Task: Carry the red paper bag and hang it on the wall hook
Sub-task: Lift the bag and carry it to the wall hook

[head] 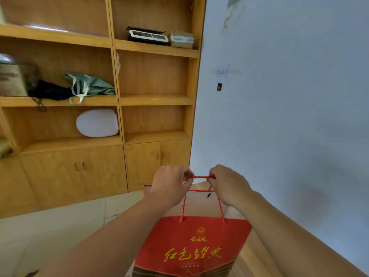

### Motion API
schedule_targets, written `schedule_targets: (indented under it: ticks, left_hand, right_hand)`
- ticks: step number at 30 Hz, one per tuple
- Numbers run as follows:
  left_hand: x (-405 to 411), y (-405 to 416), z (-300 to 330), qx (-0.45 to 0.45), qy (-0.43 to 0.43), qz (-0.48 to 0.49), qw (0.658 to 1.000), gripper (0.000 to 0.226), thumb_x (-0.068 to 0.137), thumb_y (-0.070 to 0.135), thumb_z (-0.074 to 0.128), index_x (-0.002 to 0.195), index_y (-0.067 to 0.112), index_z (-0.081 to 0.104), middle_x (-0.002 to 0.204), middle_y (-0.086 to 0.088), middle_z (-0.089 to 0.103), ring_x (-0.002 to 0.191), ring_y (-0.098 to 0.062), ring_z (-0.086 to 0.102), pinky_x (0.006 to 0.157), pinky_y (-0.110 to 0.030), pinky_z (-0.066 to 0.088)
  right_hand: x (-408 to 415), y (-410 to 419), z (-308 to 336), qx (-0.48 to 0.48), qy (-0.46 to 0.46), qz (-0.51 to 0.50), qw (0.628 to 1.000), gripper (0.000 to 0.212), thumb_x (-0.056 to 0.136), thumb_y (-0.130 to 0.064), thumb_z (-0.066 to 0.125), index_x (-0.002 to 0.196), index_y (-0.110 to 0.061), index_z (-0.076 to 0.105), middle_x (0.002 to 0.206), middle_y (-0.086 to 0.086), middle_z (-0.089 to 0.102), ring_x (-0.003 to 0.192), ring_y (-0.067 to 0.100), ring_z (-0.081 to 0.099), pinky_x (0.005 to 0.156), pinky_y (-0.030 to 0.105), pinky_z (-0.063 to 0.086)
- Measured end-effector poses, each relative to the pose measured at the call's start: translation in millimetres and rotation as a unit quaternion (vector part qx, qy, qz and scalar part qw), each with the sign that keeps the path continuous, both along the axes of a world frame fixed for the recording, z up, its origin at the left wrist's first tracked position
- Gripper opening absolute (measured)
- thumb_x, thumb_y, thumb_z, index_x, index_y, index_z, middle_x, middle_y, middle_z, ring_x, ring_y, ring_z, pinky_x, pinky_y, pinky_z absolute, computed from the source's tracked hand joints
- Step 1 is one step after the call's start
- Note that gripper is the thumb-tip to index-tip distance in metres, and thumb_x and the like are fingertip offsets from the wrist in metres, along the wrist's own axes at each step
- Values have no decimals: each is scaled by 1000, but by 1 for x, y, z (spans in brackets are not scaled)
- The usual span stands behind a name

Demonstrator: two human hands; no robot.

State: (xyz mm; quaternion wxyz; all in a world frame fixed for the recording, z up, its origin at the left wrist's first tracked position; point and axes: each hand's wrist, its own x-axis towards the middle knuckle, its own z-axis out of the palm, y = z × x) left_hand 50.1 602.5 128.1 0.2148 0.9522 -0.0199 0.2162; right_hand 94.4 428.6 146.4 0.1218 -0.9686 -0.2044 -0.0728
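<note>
Head view | red paper bag (191,242) held low, near centre, hanging upright | red cord handle (199,177) pinched by closed left hand (169,184) and right hand (229,184), stretched taut, likely for hooking | wall hook (219,87) far, above, well apart

Red paper bag (191,244) hanging upright in mid-air, low centre of view, its glossy red face turned toward the camera. Yellow brush-style characters and a small round emblem showing on that face; a darker patterned band running along the bottom edge. Mouth gaping open, pale interior showing. Twisted red cord handles (199,177) rising from the rim, pulled taut into a short level span at the top.

Wall hook (219,87) sitting high on the pale wall, well above the bag: small, dark, under taped white paper. Nothing hanging on it.
</note>
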Motion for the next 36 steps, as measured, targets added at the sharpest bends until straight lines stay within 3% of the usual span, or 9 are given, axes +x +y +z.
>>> schedule_targets:
  ticks: [7,10,14,19,25,36]
  left_hand:
    - [4,123,-14,-11,1,73,997,13,95,28,65,101,26,76,94,9,79,88,-9,72,89,-36,57]
    - [16,160,-20,-29,4,99,995,12,94,27,66,100,26,76,93,9,79,89,-11,72,88,-37,56]
    - [47,203,-26,-37,-3,132,991,11,94,28,66,100,28,75,94,10,79,91,-9,71,87,-35,55]
    - [101,253,-28,-24,2,162,986,10,95,28,66,100,28,75,95,10,78,93,-10,71,89,-39,55]
    - [175,305,-19,-31,13,198,980,9,95,28,66,98,29,74,93,12,78,91,-8,71,89,-40,57]
    - [317,414,-23,-57,12,213,975,7,94,31,68,96,30,74,91,12,77,89,-7,70,84,-38,58]
  right_hand:
    - [26,131,-12,8,14,83,996,20,104,-30,54,93,-18,66,88,2,67,79,22,65,72,40,57]
    - [42,172,-15,4,10,113,994,24,104,-28,54,82,-20,58,82,1,62,74,21,61,58,32,44]
    - [77,219,-18,7,0,152,988,22,106,-27,51,84,-21,54,86,0,54,74,17,52,54,26,31]
    - [142,273,-26,16,-14,188,982,21,106,-28,50,95,-15,64,92,1,59,81,19,56,61,28,40]
    - [229,330,-23,31,-12,222,975,24,105,-29,51,84,-19,57,86,-1,56,78,20,56,66,39,51]
    - [373,442,-23,36,-27,223,974,22,104,-30,53,83,-24,51,88,-4,56,76,18,54,59,33,43]
